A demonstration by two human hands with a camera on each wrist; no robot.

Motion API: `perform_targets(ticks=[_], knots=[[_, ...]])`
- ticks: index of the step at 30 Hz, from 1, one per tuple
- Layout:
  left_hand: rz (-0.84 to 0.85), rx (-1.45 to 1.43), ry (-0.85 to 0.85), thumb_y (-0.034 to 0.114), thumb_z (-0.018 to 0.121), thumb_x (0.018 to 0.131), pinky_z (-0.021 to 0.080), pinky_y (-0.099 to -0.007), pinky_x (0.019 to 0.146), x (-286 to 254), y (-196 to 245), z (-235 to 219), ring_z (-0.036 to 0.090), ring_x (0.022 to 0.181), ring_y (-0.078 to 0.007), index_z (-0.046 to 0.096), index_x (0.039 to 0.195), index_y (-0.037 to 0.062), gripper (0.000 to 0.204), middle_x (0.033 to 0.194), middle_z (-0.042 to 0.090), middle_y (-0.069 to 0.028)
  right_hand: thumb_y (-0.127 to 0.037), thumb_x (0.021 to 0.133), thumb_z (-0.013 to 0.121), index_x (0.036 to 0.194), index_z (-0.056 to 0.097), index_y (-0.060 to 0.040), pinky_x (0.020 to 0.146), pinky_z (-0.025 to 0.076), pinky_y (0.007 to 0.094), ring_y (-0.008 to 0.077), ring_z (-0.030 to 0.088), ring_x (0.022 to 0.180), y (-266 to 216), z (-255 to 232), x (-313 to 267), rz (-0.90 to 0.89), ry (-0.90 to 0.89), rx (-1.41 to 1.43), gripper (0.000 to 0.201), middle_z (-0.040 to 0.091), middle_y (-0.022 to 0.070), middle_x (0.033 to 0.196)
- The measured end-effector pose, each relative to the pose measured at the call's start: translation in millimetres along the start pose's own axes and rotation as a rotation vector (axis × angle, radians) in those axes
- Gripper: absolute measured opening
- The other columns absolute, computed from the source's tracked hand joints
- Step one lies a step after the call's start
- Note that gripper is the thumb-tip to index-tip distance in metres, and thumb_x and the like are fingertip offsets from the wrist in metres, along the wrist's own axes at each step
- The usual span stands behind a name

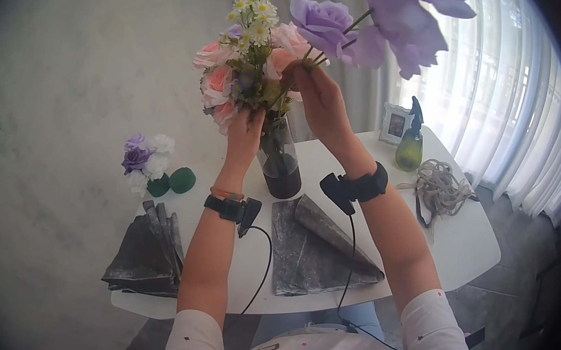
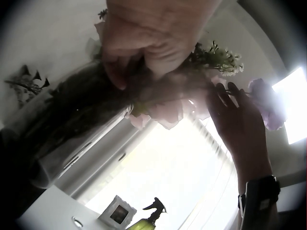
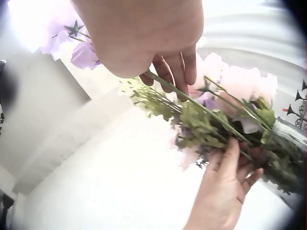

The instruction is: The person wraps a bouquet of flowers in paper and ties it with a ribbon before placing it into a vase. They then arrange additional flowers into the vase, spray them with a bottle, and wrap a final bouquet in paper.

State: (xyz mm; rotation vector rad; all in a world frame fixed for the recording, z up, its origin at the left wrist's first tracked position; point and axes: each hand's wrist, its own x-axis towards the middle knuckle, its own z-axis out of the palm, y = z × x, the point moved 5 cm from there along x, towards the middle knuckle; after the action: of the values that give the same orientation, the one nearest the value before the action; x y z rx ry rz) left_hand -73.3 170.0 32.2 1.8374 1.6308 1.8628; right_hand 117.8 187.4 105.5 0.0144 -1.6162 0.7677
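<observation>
A bouquet of pink roses (image 1: 217, 85), small daisies (image 1: 262, 10) and green leaves leans out of a tall glass vase (image 1: 286, 175). My left hand (image 1: 243, 137) grips the stems and foliage just above the vase mouth; in the right wrist view its thumb and fingers (image 3: 230, 163) close round them from below. My right hand (image 1: 325, 104) pinches the green stem (image 3: 201, 108) of a lilac rose spray (image 1: 323, 26), whose blooms rise above the hand. That stem slants down through the leaves toward my left hand. The vase's lower part looks dark.
On the white table (image 1: 478, 243) lie a grey wrapping sheet (image 1: 305, 266) with a folded corner and a dark folded stack (image 1: 146, 250) at left. Purple and white flowers (image 1: 147, 161) and green pieces (image 1: 182, 180) sit behind. A spray bottle (image 1: 409, 151), picture frame (image 1: 395, 123) and cord bundle (image 1: 443, 189) stand right.
</observation>
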Motion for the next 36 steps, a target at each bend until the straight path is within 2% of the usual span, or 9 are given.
perform_targets(ticks=[2, 6, 8, 15, 17, 21, 24, 29, 36], knots=[[0.024, -0.068, -0.007, 0.024, 0.057, 0.094, 0.049, -0.0225, 0.055, -2, 5, 1, 0.058, 0.072, -0.0074, 0.057, 0.097, 0.0010, 0.024, 0.082, 0.061, -0.0014, -0.012, 0.100, 0.040, 0.102, 0.053, 0.0036, 0.075, 0.047, 0.0265, 0.0110, 0.059, 0.081, -27, -7, 3, -0.073, 0.065, 0.019, 0.020, 0.059, 0.0061, 0.086], [0.020, -0.057, 0.050, 0.024, 0.058, 0.094, 0.048, -0.0218, 0.056, -6, 13, 4, 0.057, 0.070, -0.0066, 0.058, 0.091, 0.0016, 0.023, 0.078, 0.060, -0.0005, -0.013, 0.101, 0.036, 0.102, 0.050, 0.0036, 0.068, 0.051, 0.0262, 0.0129, 0.062, 0.072, -76, -28, -11, -0.192, 0.202, 0.181, 0.022, 0.057, 0.0070, 0.079], [0.067, 0.003, 0.161, 0.023, 0.056, 0.094, 0.046, -0.0316, 0.062, -7, 18, 3, 0.059, 0.066, -0.0173, 0.056, 0.095, -0.0012, 0.024, 0.076, 0.060, -0.0101, -0.017, 0.103, 0.030, 0.105, 0.048, 0.0023, 0.062, 0.051, 0.0267, 0.0144, 0.061, 0.066, -92, -41, -26, -0.196, 0.236, 0.214, 0.027, 0.056, 0.0083, 0.077], [0.038, 0.268, 0.332, 0.021, 0.046, 0.098, 0.045, -0.0384, 0.074, -7, 34, 8, 0.058, 0.076, -0.0287, 0.052, 0.107, -0.0027, 0.026, 0.089, 0.063, -0.0174, -0.029, 0.104, 0.023, 0.109, 0.049, 0.0013, 0.038, 0.027, 0.0200, 0.0064, 0.036, 0.041, -97, -88, -68, -0.064, 0.365, 0.216, 0.040, 0.046, 0.0038, 0.061], [0.199, 0.092, 0.335, 0.022, 0.042, 0.100, 0.043, -0.0410, 0.080, -4, 32, 12, 0.058, 0.085, -0.0299, 0.049, 0.112, -0.0041, 0.029, 0.098, 0.060, -0.0205, -0.029, 0.104, 0.023, 0.109, 0.050, 0.0007, 0.036, 0.022, 0.0197, 0.0047, 0.030, 0.039, -93, -98, -74, -0.046, 0.404, 0.213, 0.040, 0.043, 0.0020, 0.058], [0.191, 0.091, 0.306, 0.023, 0.039, 0.101, 0.044, -0.0390, 0.085, -2, 26, 14, 0.058, 0.089, -0.0274, 0.047, 0.116, -0.0038, 0.032, 0.104, 0.057, -0.0190, -0.030, 0.104, 0.024, 0.109, 0.051, -0.0001, 0.036, 0.022, 0.0201, 0.0047, 0.030, 0.039, -83, -117, -84, -0.008, 0.468, 0.231, 0.040, 0.042, 0.0016, 0.057], [0.102, -0.235, 0.293, 0.024, 0.037, 0.102, 0.047, -0.0350, 0.085, -2, 33, 11, 0.059, 0.087, -0.0236, 0.044, 0.121, -0.0027, 0.034, 0.107, 0.055, -0.0145, -0.030, 0.104, 0.025, 0.108, 0.052, -0.0006, 0.036, 0.021, 0.0202, 0.0042, 0.029, 0.039, -78, -128, -81, 0.038, 0.495, 0.275, 0.040, 0.040, 0.0005, 0.055], [0.035, -0.200, 0.386, 0.028, 0.039, 0.101, 0.054, -0.0307, 0.068, 13, -4, -16, 0.063, 0.077, -0.0162, 0.045, 0.110, -0.0004, 0.030, 0.092, 0.058, -0.0082, -0.030, 0.104, 0.028, 0.106, 0.053, -0.0001, 0.036, 0.020, 0.0198, 0.0031, 0.027, 0.039, -74, -137, -82, 0.071, 0.501, 0.296, 0.039, 0.040, -0.0007, 0.054], [-0.020, -0.254, 0.463, 0.029, 0.047, 0.098, 0.049, -0.0236, 0.054, 20, 42, -8, 0.060, 0.061, -0.0097, 0.050, 0.093, 0.0008, 0.029, 0.071, 0.060, -0.0042, -0.028, 0.104, 0.031, 0.103, 0.055, 0.0004, 0.037, 0.019, 0.0197, 0.0022, 0.027, 0.040, -77, -143, -83, 0.039, 0.510, 0.268, 0.037, 0.039, -0.0015, 0.054]])
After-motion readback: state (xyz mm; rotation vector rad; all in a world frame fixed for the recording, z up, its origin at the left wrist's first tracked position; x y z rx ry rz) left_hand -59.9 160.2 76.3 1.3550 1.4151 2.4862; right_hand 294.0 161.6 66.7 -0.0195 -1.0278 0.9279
